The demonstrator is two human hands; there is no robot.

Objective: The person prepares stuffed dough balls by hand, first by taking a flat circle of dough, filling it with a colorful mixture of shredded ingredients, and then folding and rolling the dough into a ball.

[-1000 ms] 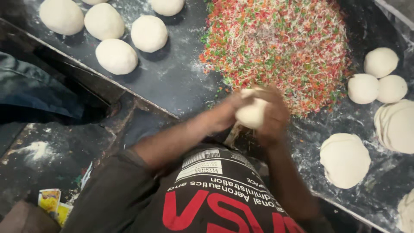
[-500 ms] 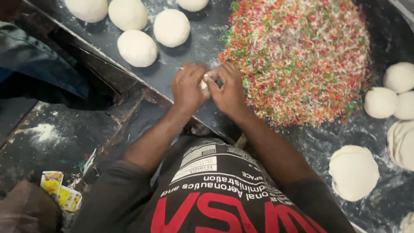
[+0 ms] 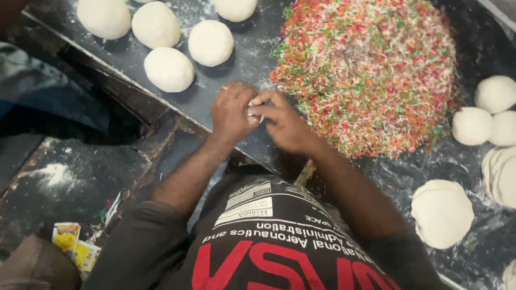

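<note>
My left hand [image 3: 232,111] and my right hand [image 3: 283,122] meet over the dark floured worktop [image 3: 247,64], both closed around a small piece of white dough [image 3: 253,107] that shows only between the fingers. A ring sits on a finger of my left hand. Just right of my hands lies a big heap of red, green and white shredded filling [image 3: 371,70]. Round dough balls [image 3: 169,69] rest to the upper left.
More dough balls [image 3: 472,125] sit at the right beside the heap. Flattened or filled dough rounds [image 3: 442,212] lie at the lower right. A lower dusty ledge [image 3: 64,177] with small yellow packets [image 3: 65,237] is at the left.
My hands moved left from the heap's near edge to the bare worktop beside it. The dough, a large visible ball a second ago, is now almost hidden between my fingers.
</note>
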